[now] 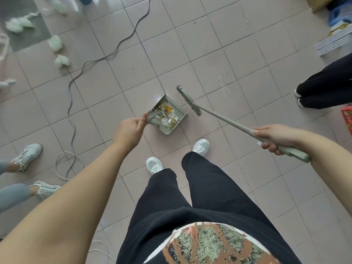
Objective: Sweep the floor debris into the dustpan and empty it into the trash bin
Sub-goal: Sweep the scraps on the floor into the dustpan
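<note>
Gripping dustpan (167,113) left hand (129,130), broom (209,113) right hand (276,138)

- We cannot see most of the dustpan handle (150,119): our left hand (129,131) wraps it.
- The scraps (167,113) in the dustpan (178,121) are too small and jumbled to tell apart.
- The middle of the broom handle (228,122) is covered by our right hand (274,138).
- At ten o'clock, the pale green bundles (55,42) are blurred; we cannot tell what they are.
- At nine o'clock, a bystander's legs (11,193) are cut off by the left edge.
- At three o'clock, another bystander's dark trousers (327,84) and a red box (347,119) run past the right edge.
- At one o'clock, boxes (337,35) are cropped and unclear.
- The grey cable (122,42) leaves the frame at twelve o'clock.
</note>
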